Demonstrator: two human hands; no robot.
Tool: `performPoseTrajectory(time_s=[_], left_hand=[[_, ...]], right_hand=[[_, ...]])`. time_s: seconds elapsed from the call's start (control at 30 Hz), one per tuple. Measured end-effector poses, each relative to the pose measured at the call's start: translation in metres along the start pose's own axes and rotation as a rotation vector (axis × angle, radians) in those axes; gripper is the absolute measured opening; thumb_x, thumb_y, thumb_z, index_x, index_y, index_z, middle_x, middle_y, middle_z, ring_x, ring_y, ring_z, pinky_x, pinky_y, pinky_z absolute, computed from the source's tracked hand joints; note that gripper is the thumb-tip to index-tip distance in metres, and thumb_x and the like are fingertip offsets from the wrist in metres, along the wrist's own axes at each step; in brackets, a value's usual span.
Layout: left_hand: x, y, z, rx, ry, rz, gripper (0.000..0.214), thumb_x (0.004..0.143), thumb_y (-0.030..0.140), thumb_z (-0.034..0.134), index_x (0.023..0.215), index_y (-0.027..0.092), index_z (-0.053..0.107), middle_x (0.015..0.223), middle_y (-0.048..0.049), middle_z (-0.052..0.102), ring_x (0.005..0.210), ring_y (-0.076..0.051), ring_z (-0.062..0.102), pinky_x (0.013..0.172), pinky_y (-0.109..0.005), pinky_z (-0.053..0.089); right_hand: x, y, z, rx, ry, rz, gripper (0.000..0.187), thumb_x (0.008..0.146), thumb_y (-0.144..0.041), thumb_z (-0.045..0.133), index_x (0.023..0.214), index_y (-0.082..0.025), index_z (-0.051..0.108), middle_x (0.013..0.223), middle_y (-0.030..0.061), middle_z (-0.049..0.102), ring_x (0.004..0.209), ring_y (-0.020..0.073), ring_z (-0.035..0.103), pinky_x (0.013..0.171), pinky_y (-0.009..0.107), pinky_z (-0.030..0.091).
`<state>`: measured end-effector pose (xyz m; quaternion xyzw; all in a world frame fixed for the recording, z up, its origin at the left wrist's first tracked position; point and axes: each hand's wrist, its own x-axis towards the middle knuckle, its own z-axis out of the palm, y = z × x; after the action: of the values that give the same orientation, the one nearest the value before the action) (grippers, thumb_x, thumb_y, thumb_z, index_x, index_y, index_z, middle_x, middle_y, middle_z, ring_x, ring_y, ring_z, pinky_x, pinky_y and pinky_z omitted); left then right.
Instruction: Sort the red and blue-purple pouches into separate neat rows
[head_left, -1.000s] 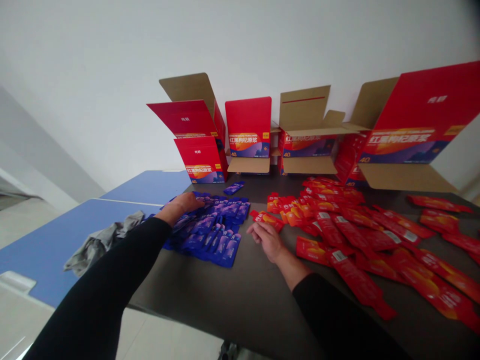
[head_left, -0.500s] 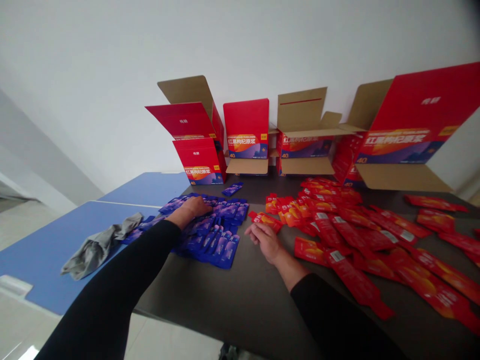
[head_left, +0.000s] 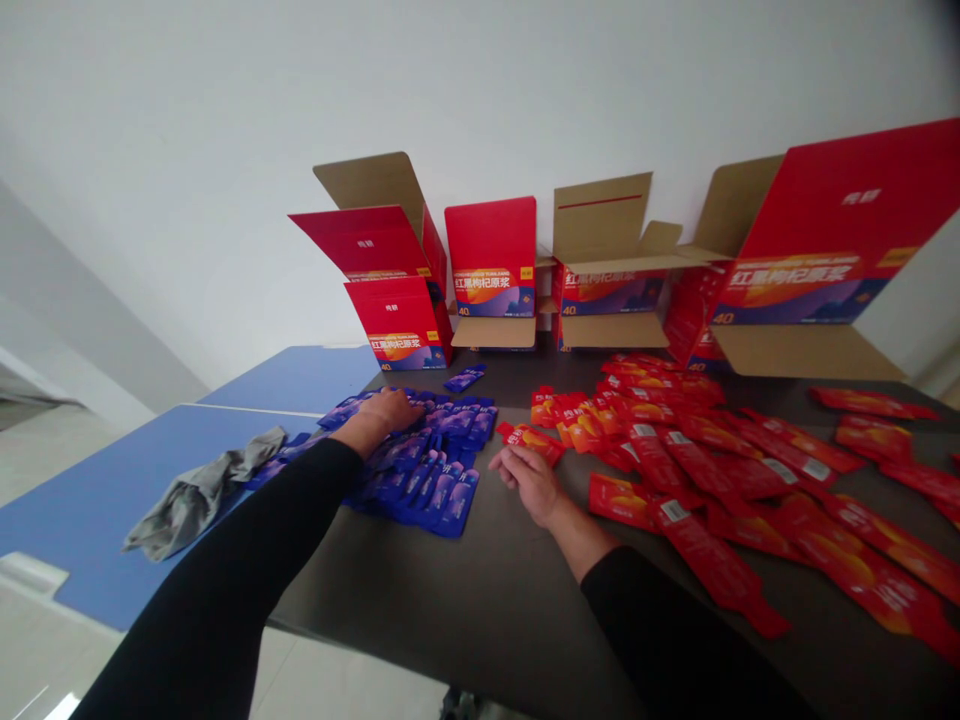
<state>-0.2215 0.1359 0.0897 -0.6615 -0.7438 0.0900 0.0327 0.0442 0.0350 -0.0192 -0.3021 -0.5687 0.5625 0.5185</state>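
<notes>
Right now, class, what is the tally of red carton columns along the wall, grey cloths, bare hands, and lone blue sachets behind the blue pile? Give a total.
Red carton columns: 4
Grey cloth: 1
Bare hands (left hand, right hand): 2
Lone blue sachet: 1
Total: 8

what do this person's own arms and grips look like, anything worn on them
The left sleeve and right sleeve are plain black, long and fairly close-fitting, with no visible print or stripe; both stop short of the grip. The left grip and right grip are bare: no gloves, and no watch shows.
</notes>
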Motion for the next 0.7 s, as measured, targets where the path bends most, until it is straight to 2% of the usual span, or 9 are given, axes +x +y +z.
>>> performPoseTrajectory(time_s=[0.17,0.27,0.37,0.47,0.7], left_hand=[[0.018,0.017,-0.006,-0.019,0.009,0.045,0.058,0.092,0.053,0.055,0.122,0.007,0.07,0.128,-0.0267,0.068,0.117,-0.036,0.066,0.099,-0.04,0.05],[0.037,0.032,-0.006,-0.031,0.001,0.065,0.055,0.092,0.053,0.055,0.12,0.008,0.071,0.125,-0.0248,0.069,0.114,-0.035,0.067,0.095,-0.038,0.052],[0.058,0.047,-0.003,-0.063,0.001,0.114,0.045,0.094,0.044,0.052,0.12,0.013,0.071,0.117,-0.0195,0.074,0.108,-0.029,0.07,0.09,-0.033,0.053],[0.077,0.059,0.002,-0.079,0.005,0.151,0.04,0.096,0.037,0.049,0.117,0.012,0.072,0.111,-0.0193,0.075,0.104,-0.027,0.071,0.087,-0.03,0.053],[0.113,0.074,0.016,-0.048,-0.019,0.163,0.051,0.098,0.048,0.05,0.113,0.004,0.071,0.11,-0.0269,0.073,0.104,-0.032,0.071,0.088,-0.035,0.051]], right_hand=[[-0.001,0.001,0.0,-0.008,0.004,0.001,0.049,0.088,-0.063,0.057,0.076,-0.017,0.069,0.06,-0.0013,0.049,0.054,0.0108,0.042,0.052,0.026,0.03],[-0.002,0.0,0.0,-0.026,0.005,0.003,0.049,0.088,-0.062,0.057,0.077,-0.016,0.068,0.06,-0.0013,0.049,0.054,0.0108,0.042,0.052,0.026,0.031],[-0.001,-0.001,0.0,-0.036,-0.011,-0.006,0.048,0.089,-0.062,0.056,0.076,-0.017,0.068,0.06,-0.0013,0.049,0.055,0.0109,0.042,0.053,0.026,0.031],[-0.001,-0.001,0.0,-0.044,-0.015,-0.012,0.049,0.09,-0.063,0.055,0.075,-0.017,0.067,0.06,-0.0013,0.049,0.055,0.0111,0.042,0.053,0.026,0.031],[-0.001,-0.002,-0.001,-0.091,-0.031,-0.028,0.048,0.093,-0.061,0.052,0.077,-0.018,0.068,0.062,-0.0004,0.05,0.059,0.0122,0.044,0.056,0.026,0.032]])
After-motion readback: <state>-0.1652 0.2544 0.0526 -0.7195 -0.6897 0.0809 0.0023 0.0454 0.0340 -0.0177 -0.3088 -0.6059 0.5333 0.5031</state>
